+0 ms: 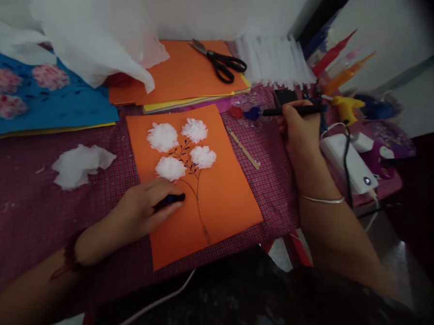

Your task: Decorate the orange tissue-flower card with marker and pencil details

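Paper of an orange colour, a single orange sheet (219,196), is laid flat on the bench (30,211), which is covered by a red checked cloth. Four white tissue flowers (162,136) are stuck on its upper half, and a thin drawn stem (199,202) with small dark leaves is traced down from them toward the near edge.

The left hand (147,212) is rested on the sheet's left part, just below the lowest flower. Its fingers are curled together and a small dark object (170,200) is pinched between them and the thumb, against the paper; what the object is cannot be told.

The right hand (300,129) is held beyond the sheet's right edge, clear of the paper. Its fingers are closed around a black marker (294,111), which is kept level and pointed to the right. A thin bangle (323,200) is worn on that wrist.

A wooden stick (243,149) is seen just beside the sheet's right edge, and a crumpled tissue scrap (81,165) lies well to the left. Farther back, black-handled scissors (221,63) are laid on a stack of orange sheets (176,77), with a blue sheet (54,103) bearing pink flowers at the far left. A yellow glue gun (345,108) and a white box (348,163) are found near the right hand.
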Motion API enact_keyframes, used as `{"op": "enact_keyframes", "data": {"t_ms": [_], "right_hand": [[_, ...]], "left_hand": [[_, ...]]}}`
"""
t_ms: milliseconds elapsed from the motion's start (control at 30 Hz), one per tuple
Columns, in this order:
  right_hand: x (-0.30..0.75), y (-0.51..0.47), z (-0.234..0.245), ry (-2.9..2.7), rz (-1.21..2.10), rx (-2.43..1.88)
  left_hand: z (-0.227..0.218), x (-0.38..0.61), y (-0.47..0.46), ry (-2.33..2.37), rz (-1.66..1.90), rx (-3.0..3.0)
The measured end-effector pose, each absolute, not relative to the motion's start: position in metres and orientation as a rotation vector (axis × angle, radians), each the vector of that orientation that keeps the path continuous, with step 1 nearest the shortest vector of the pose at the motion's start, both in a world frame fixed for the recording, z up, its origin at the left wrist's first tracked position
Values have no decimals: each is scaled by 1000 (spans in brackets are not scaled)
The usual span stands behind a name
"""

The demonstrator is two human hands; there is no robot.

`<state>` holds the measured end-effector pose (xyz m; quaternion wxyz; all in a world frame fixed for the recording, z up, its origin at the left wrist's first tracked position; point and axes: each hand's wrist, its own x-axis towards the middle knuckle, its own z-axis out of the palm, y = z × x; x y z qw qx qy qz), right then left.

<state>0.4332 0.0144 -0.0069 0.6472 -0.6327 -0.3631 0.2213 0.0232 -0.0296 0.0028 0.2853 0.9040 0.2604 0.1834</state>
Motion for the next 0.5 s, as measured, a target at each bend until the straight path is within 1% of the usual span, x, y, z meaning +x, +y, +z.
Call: {"op": "enact_keyframes", "data": {"t_ms": [100,267,333,400,500], "right_hand": [[419,4,7,-800,602,-1326],[357,-24,25,-972,1035,-1116],[332,-33,24,-1024,1186,-1120],[314,-38,19,-1075,1275,-1163],[302,-40,12,-1131,1292,-1208]], "left_hand": [[4,23,-30,714,486,2431],[5,24,-31,708,475,2397],[6,25,-31,702,468,2375],[7,25,-31,699,466,2363],[7,25,-30,703,465,2355]]}}
